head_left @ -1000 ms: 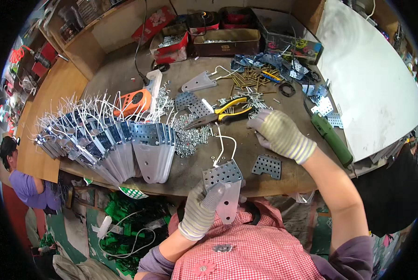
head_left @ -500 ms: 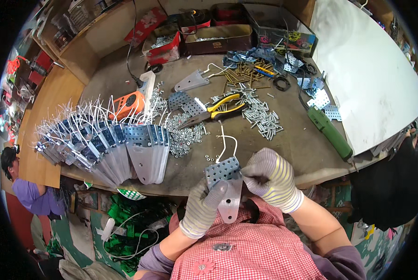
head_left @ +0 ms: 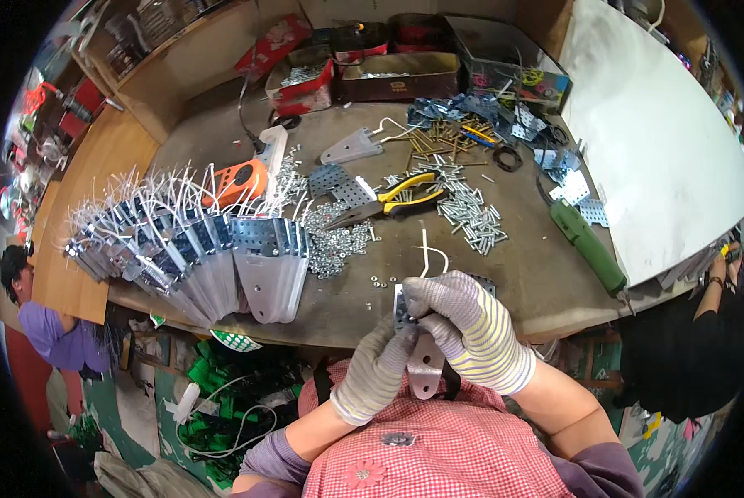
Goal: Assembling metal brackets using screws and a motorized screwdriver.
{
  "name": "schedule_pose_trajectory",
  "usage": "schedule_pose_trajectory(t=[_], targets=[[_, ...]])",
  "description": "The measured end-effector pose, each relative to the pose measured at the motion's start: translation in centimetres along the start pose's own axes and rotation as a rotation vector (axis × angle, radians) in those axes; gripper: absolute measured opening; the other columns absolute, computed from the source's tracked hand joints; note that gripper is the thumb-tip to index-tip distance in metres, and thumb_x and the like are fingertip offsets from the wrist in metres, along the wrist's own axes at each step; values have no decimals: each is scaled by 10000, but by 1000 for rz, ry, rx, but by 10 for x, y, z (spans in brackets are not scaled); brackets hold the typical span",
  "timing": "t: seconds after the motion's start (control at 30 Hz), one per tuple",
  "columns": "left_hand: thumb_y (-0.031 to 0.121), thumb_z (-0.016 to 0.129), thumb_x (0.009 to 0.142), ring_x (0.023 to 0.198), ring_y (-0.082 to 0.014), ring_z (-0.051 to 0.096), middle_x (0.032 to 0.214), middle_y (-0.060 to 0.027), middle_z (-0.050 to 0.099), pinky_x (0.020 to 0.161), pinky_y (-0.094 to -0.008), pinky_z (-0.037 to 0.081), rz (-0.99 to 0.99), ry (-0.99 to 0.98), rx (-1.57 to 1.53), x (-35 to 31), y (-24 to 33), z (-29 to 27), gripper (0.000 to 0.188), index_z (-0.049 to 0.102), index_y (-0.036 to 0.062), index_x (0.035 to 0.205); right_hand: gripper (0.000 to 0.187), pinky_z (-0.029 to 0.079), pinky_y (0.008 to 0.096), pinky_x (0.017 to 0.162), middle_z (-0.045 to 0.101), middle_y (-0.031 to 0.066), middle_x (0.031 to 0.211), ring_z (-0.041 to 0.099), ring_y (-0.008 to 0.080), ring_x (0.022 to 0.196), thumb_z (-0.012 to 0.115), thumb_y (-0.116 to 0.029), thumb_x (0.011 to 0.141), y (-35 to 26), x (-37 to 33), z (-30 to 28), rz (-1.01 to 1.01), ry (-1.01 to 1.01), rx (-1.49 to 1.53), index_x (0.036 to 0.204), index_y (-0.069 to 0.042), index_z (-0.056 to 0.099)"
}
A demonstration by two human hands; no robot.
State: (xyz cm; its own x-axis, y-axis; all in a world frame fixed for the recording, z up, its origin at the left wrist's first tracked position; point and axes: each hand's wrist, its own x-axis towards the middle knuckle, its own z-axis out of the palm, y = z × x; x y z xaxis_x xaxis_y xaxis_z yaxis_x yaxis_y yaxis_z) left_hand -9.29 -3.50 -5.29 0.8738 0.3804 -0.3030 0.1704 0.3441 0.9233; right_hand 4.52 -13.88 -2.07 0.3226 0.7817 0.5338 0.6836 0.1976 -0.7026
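A: What stands at the far left?
B: A packed row of tapered pieces with wires; I judge them already assembled. Beside it is a heap of nuts

A: And the left hand?
B: Its thumb and fingers are clamped on one more tapered piece, held before the chest, at the near edge of the table. The perforated plate is at its upper end

A: What does the right hand do?
B: It meets the left one there, fingers closely bent at the plate. I cannot tell whether they grip the plate or some small part

A: So which step is it?
B: Probably joining plate and piece through the holes. The next move should call for a firm left hold and exact alignment, perhaps with one of the screws lying farther right, before the green tool
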Motion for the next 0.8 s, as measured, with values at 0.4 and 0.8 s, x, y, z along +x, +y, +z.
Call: schedule_pose_trajectory(t=[0.4,0.8], targets=[[291,485,984,1077,-143,523,1152,-78,559,946,-297,420,67,-166,-13,-1,1,2,374,503,8,1227,380,510,396,771,673,114,1010,624,276,954,638,-245,762,14,-6,-2,-363,-179,-323,1097,-67,660],[190,748,685,938,-334,564,1021,-143,605,811,-434,452,747,-31,1355,95,47,54,367,656,85,1025,737,416,436,1036,427,141,1398,474,294,1258,582,-11,799,28,-70,-31,501,661,652,1470,-97,290]])
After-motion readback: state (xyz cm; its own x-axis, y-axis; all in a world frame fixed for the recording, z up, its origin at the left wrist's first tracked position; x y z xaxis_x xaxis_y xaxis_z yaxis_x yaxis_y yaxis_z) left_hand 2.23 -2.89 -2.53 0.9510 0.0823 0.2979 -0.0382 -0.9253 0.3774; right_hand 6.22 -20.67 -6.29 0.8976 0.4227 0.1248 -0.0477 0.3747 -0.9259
